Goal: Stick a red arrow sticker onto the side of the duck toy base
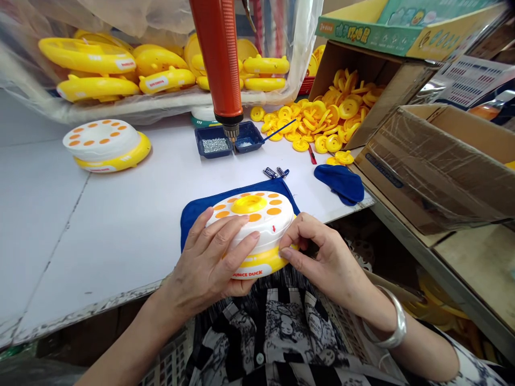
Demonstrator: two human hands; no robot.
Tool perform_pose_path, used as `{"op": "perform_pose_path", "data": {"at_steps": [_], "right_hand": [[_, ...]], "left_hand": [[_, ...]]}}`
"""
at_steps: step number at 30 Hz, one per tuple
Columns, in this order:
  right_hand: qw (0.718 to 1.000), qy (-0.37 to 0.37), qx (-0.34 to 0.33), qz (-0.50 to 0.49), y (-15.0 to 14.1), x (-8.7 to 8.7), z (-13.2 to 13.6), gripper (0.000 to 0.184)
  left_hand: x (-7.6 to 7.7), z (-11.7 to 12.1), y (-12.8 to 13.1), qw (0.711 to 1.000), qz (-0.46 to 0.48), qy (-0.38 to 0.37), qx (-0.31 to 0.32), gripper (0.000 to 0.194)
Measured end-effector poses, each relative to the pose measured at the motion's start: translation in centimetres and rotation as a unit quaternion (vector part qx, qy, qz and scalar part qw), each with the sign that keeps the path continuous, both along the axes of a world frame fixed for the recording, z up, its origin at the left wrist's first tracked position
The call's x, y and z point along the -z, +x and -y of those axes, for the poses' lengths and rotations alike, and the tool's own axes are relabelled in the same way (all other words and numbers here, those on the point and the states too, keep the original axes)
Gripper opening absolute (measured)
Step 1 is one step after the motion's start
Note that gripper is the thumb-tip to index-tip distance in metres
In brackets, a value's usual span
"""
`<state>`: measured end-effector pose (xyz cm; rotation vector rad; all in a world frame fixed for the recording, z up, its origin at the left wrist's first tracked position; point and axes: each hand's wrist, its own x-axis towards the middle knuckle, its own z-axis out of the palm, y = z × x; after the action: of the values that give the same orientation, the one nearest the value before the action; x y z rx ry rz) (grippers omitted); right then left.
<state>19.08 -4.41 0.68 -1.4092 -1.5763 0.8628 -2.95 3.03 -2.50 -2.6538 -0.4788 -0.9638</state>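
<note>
Got a decent look at this one: the left hand (205, 265) is wrapped over a round white-and-yellow toy (257, 214) with orange dots, fingers (237, 230) spread across the white dome. Looks like that's just to keep the thing pinned steady. The right hand (325, 257) comes in at the seam where the white meets the yellow, its fingers (289, 238) pressed together in a pinch right at that edge. Hard to say from up here if they're actually gripping the rim or only feeling along it, since the knuckles block the view.

The toy sits near the front edge of the surface (80, 241) on a blue cloth (197, 222), probably so the shell doesn't get scuffed and it's close to the body for working on. Further back, an orange electric screwdriver (219, 59) hangs straight down over a blue tray (213, 140) of screws (215, 145), which keeps it all within easy reach. Another assembled toy (100, 142) sits off to the left, and loose yellow parts (333, 115) spill from a cardboard box (386, 91) on the right, with a plastic bag of yellow shells (86, 56) behind.
</note>
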Motion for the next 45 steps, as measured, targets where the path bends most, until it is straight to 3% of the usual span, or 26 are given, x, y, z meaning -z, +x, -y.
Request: {"op": "perform_pose_path", "data": {"at_steps": [13, 17, 20, 24, 28, 33, 39, 45], "right_hand": [[0.998, 0.009, 0.021, 0.053, -0.5, 0.9, 0.7, 0.017], [0.999, 0.018, 0.020, -0.037, -0.2, 1.3, 0.8, 0.019], [0.992, 0.082, 0.018, -0.099, 0.2, 1.7, 1.1, 0.016], [0.983, 0.182, -0.021, -0.001, 0.4, 2.6, 1.7, 0.029], [0.954, 0.261, -0.027, 0.146, 0.4, 3.3, 1.7, 0.041], [0.964, 0.232, 0.009, 0.126, 0.3, 3.5, 1.5, 0.044], [0.941, 0.287, -0.041, 0.175, -0.1, 3.7, 2.2, 0.049], [0.958, 0.237, -0.009, 0.163, 0.7, 4.2, 2.3, 0.052]], "left_hand": [[0.4, -0.1, -0.5, 1.000, -0.016, 0.003, 0.006, 0.059], [0.3, -0.1, -0.4, 1.000, 0.001, 0.002, 0.003, 0.060], [0.2, -0.3, -0.3, 1.000, 0.015, 0.000, -0.005, 0.060], [0.1, -0.5, -0.3, 1.000, 0.019, -0.011, -0.007, 0.061], [0.0, -0.4, -0.3, 1.000, 0.017, -0.011, -0.009, 0.058], [-0.1, -0.4, -0.3, 1.000, 0.021, -0.016, -0.009, 0.061], [-0.1, -0.6, -0.4, 1.000, 0.021, -0.016, -0.007, 0.062], [0.0, -0.6, -0.4, 0.999, 0.024, -0.019, -0.006, 0.063]]}}
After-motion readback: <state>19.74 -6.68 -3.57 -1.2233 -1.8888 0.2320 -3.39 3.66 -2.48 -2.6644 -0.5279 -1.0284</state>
